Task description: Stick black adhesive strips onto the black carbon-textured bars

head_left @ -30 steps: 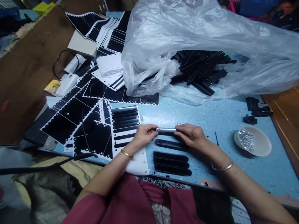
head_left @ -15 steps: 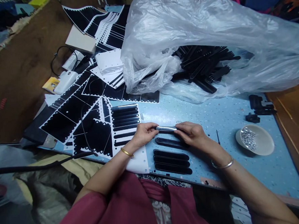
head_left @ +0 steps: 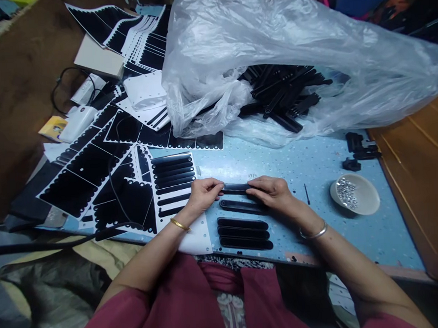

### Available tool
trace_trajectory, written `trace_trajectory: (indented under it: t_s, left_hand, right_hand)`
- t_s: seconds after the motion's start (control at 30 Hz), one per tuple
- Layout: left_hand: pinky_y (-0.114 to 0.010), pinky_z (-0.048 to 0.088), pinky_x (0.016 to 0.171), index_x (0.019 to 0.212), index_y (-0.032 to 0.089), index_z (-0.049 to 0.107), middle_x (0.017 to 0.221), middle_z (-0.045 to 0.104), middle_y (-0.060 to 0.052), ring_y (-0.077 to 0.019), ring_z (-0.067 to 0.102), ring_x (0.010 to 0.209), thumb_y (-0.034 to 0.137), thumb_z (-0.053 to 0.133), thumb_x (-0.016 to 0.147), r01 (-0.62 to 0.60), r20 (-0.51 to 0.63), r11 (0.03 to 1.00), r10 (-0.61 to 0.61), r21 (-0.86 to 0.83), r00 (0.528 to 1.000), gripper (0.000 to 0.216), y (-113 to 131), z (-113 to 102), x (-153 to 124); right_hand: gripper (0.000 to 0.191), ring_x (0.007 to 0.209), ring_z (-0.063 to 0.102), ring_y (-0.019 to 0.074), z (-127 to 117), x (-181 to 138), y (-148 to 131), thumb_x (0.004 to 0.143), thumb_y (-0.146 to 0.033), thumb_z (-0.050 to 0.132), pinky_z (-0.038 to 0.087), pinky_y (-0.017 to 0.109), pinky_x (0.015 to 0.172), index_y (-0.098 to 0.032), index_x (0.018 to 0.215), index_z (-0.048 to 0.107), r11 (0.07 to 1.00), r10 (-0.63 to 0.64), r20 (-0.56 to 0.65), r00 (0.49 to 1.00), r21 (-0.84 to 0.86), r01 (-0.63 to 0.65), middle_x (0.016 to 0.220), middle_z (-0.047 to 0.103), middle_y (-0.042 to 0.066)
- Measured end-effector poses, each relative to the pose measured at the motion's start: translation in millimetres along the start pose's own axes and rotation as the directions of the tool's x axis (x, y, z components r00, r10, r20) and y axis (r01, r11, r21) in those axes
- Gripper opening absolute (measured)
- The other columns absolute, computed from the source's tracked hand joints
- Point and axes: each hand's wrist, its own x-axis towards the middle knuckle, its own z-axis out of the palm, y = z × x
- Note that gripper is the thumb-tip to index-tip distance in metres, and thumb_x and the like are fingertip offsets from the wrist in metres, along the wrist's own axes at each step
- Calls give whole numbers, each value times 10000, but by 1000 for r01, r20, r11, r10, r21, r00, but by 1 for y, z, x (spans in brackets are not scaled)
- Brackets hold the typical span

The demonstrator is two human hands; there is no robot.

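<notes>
Between my two hands is a slim black strip [head_left: 236,188] whose top edge catches the light. My left hand [head_left: 204,194] pinches its left end and my right hand [head_left: 274,192] its right end. Just below lies a black bar [head_left: 242,206] with rounded ends, its right end close under my right hand. Nearer the front edge, several similar black bars [head_left: 243,233] lie side by side. Left of my left hand is a white sheet [head_left: 194,239] bearing black strip stickers [head_left: 173,174], part of it covered by my wrist.
A large clear plastic bag [head_left: 270,27] spills black plastic pieces [head_left: 281,93] at the back. Black sticker sheets [head_left: 82,177] cover the left side. On the right stand a white bowl [head_left: 367,197] of small shiny parts and several black fittings [head_left: 355,143]. A thin dark rod [head_left: 307,194] lies nearby.
The whole view has shifted, so things appear further left. Both hands still hold the strip, whose bright shiny face now looks darker, as if tilted.
</notes>
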Motion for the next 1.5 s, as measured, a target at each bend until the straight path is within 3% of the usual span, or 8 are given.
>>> trace_trajectory:
  t_s: [0.33, 0.67, 0.9, 1.07, 1.17, 1.3, 1.4, 1.5]
  left_hand:
    - [-183, 545, 492, 780, 119, 755, 664, 715, -42, -137, 682, 580, 285, 751, 711, -20, 4, 1000, 20, 14, 1000, 180, 0, 0, 1]
    - [-190, 557, 503, 783, 114, 753, 661, 718, -42, -142, 690, 581, 305, 777, 689, -15, 2, 1000, 15, -6, 1000, 215, -2, 1, 2]
    - [-183, 546, 509, 777, 119, 752, 624, 702, -27, -129, 679, 566, 270, 753, 693, -9, 5, 1000, 9, -12, 1000, 173, -1, 0, 2]
    - [-187, 535, 517, 765, 119, 735, 629, 687, -26, -131, 677, 576, 298, 741, 693, -12, 21, 1000, 12, 10, 1000, 193, -4, 0, 4]
    - [-206, 525, 512, 780, 121, 721, 650, 679, -30, -143, 674, 586, 343, 725, 707, -31, 39, 999, 29, 39, 999, 234, -5, -1, 4]
    - [-214, 442, 478, 782, 132, 703, 589, 624, -5, -122, 587, 513, 428, 702, 730, -127, 49, 973, 119, 190, 992, 300, -6, 1, 5]
    - [-224, 361, 500, 698, 150, 674, 523, 544, 28, -108, 492, 502, 474, 744, 689, -232, 15, 871, 250, 434, 968, 331, -4, 8, 7]
    - [-242, 326, 544, 607, 160, 621, 537, 530, 28, -119, 472, 547, 483, 771, 656, -236, 7, 755, 293, 612, 956, 359, 1, 14, 12]
  right_hand:
    - [202, 755, 702, 188, 3, -2, 4, 867, -332, 667, 587, 327, 681, -189, 975, 762, 999, -22, -36, 999, 45, 24, 856, 753, 85]
    - [205, 779, 706, 192, 2, -2, 6, 848, -333, 682, 584, 327, 716, -206, 980, 773, 990, 54, -8, 999, 134, -52, 882, 755, 87]
    - [251, 808, 713, 195, -5, -5, 14, 800, -422, 704, 577, 322, 752, -231, 945, 778, 922, 247, 50, 968, 296, -251, 903, 768, 62]
    - [332, 716, 707, 183, -14, -18, 15, 842, -462, 637, 578, 352, 707, -193, 1003, 747, 814, 487, -158, 859, 439, -381, 896, 771, 77]
    - [364, 671, 678, 183, -8, -24, 12, 803, -504, 646, 544, 328, 646, -166, 883, 751, 845, 505, -280, 817, 353, -401, 783, 756, 78]
    - [408, 576, 605, 159, 9, -21, 6, 718, -568, 689, 467, 286, 564, -162, 729, 725, 861, 508, -253, 823, 161, -482, 654, 698, 58]
    - [426, 532, 540, 141, 18, -17, 1, 663, -581, 730, 401, 270, 522, -166, 600, 664, 842, 522, -243, 818, -8, -540, 567, 627, 34]
    - [400, 565, 547, 142, 19, -18, 1, 762, -528, 657, 390, 264, 543, -161, 603, 655, 851, 489, -217, 845, -94, -517, 589, 629, 38]
